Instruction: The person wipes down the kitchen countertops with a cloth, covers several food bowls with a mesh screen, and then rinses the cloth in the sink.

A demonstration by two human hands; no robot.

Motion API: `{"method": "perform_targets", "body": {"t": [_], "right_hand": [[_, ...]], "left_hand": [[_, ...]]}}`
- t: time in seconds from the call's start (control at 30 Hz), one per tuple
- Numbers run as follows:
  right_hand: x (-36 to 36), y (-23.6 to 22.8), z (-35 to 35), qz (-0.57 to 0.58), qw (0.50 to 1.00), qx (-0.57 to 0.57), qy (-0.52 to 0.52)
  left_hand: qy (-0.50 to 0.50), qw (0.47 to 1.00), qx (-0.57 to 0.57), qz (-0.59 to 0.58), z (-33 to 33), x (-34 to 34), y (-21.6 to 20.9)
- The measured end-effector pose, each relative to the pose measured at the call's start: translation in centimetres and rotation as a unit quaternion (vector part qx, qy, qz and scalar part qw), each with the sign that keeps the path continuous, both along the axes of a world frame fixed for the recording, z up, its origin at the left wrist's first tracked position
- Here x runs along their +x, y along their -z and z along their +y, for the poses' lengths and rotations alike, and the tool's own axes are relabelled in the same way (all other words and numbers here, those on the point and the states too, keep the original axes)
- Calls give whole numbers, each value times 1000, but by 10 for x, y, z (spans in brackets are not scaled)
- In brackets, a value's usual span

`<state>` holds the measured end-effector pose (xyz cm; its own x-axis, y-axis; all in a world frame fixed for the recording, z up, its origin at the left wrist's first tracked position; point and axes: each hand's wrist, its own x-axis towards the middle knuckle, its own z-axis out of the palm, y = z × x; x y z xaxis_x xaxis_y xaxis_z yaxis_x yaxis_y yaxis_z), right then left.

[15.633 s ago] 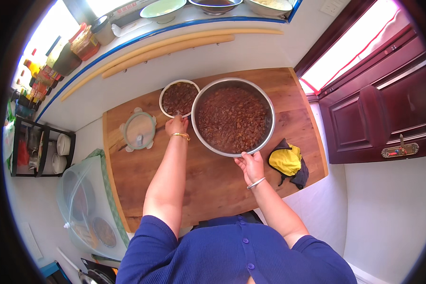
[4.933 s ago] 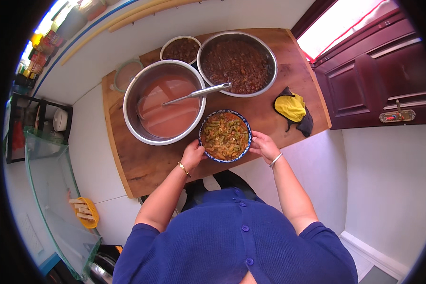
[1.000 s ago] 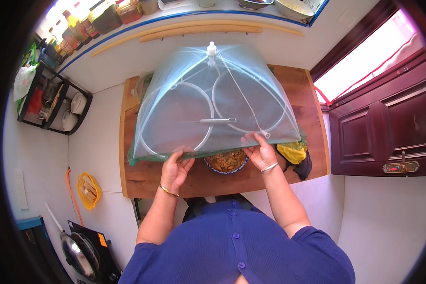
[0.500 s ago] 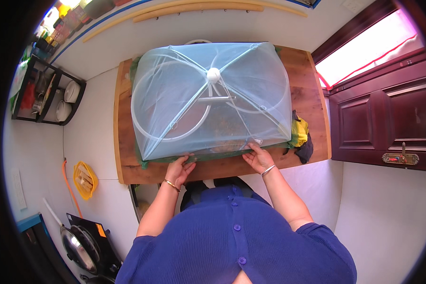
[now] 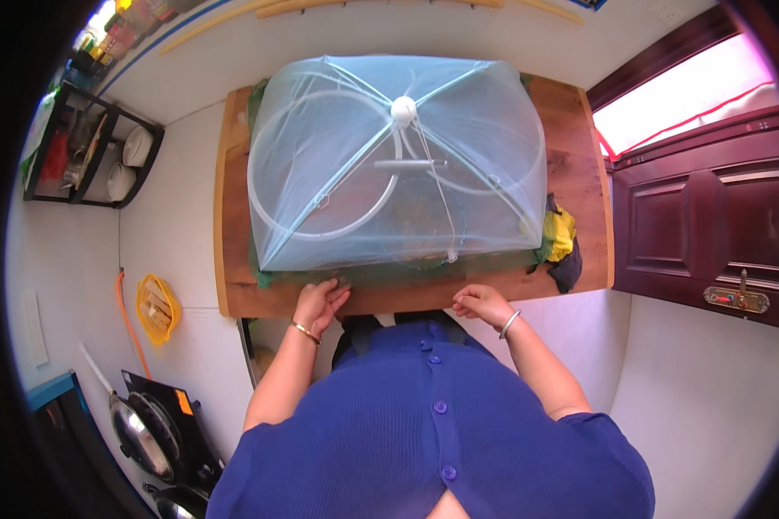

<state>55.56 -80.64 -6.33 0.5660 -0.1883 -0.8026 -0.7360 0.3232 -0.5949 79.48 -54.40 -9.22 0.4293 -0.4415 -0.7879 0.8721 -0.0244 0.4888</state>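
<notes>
A pale blue mesh food cover (image 5: 320, 208) stands spread like a tent on the wooden table (image 5: 571, 156). A white hub (image 5: 403, 111) tops its crossed ribs, and a cord hangs from there toward the front side. Through the mesh, large round rims show; what they belong to is unclear. My left hand (image 5: 318, 304) rests at the table's front edge just below the cover's dark green hem, fingers apart and holding nothing. To the right, my right hand (image 5: 486, 306) hovers off the front edge, clear of the cover, with its fingers curled together and nothing visible in them.
A yellow and black cloth bundle (image 5: 563, 246) lies beside the cover's right front corner. On the left wall hang a black rack (image 5: 95, 147) with bowls and a yellow basket (image 5: 157, 310). Pans (image 5: 143, 441) stand low left; a dark red door (image 5: 710, 216) is at right.
My right hand has let go of the cover's front hem and drawn back toward me. My left hand has also come away from the hem slightly. The cover stays in place on the table.
</notes>
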Motion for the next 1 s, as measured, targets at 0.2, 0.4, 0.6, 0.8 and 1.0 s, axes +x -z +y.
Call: {"method": "perform_targets", "body": {"t": [0.2, 0.4, 0.6, 0.8, 1.0], "right_hand": [[17, -8, 0, -87, 989, -114, -19], [31, 1, 1, 39, 992, 29, 115], [45, -47, 26, -144, 896, -417, -50], [131, -146, 19, -441, 578, -675, -121], [206, -155, 14, -359, 554, -747, -82]], "left_hand": [[45, 996, 62, -46, -4, -5, 7], [113, 983, 128, -70, -5, -3, 4], [180, 962, 189, -77, -2, 3, 6], [207, 954, 206, -70, -4, 6, 4], [236, 952, 180, -69, 2, 17, 15]]}}
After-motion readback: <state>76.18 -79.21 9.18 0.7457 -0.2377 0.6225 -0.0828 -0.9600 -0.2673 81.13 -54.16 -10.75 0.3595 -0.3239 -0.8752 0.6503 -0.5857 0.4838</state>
